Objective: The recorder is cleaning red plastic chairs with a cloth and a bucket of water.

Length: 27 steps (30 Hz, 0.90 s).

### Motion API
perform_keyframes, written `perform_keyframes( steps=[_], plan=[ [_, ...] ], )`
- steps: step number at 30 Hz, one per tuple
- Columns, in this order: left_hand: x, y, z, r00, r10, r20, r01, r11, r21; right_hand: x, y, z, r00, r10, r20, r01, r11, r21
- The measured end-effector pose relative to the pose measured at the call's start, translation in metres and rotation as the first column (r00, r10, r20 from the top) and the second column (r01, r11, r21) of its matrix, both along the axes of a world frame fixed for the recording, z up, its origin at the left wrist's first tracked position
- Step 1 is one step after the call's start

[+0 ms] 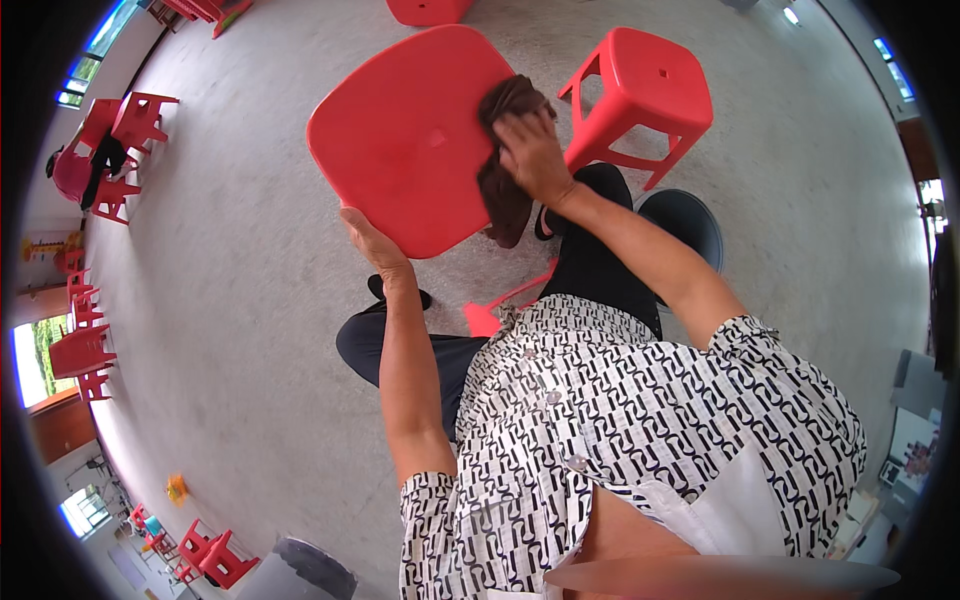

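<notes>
A red plastic stool (397, 127) is tilted up before me, its broad rounded seat facing my view and its legs hidden. My left hand (377, 244) grips the seat's near-left edge. On the right side of the seat, my right hand (534, 154) presses a dark brown cloth (504, 196), slightly blurred, with part of it hanging past the edge. Just right of the cloth, a second red plastic stool (660, 82) stands upright on the floor.
A dark grey bucket (686, 225) stands beside my right leg. Between my legs shows part of a red plastic seat (484, 321). Another red stool (429, 10) is at the top. Along the left wall are several red stools (142, 120); a grey column (300, 574) rises behind me.
</notes>
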<state>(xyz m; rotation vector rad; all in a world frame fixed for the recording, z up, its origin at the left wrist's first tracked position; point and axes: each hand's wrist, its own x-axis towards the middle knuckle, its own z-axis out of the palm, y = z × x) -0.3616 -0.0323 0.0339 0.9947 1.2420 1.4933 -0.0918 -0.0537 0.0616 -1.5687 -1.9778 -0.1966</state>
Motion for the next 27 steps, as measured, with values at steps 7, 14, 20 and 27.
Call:
perform_keyframes(
  steps=[7,14,20,27],
  plan=[
    [-0.005,0.008,0.0,0.966,-0.18,0.183,0.179,0.984,0.024,-0.128,-0.029,-0.007,0.886,0.458,-0.077,-0.454,0.889,0.059],
    [-0.022,0.0,-0.004,0.745,-0.218,0.631,0.314,0.948,-0.043,-0.15,-0.006,-0.002,0.861,0.498,0.106,-0.507,0.855,0.106],
    [-0.021,-0.003,0.012,0.907,-0.191,0.374,0.26,0.955,-0.142,-0.075,-0.048,-0.015,0.861,0.402,0.311,-0.455,0.882,0.12],
    [0.021,-0.008,0.025,0.996,-0.045,-0.07,0.042,0.998,-0.053,-0.004,-0.058,-0.003,0.999,-0.049,0.002,0.049,0.999,0.004]
  ],
)
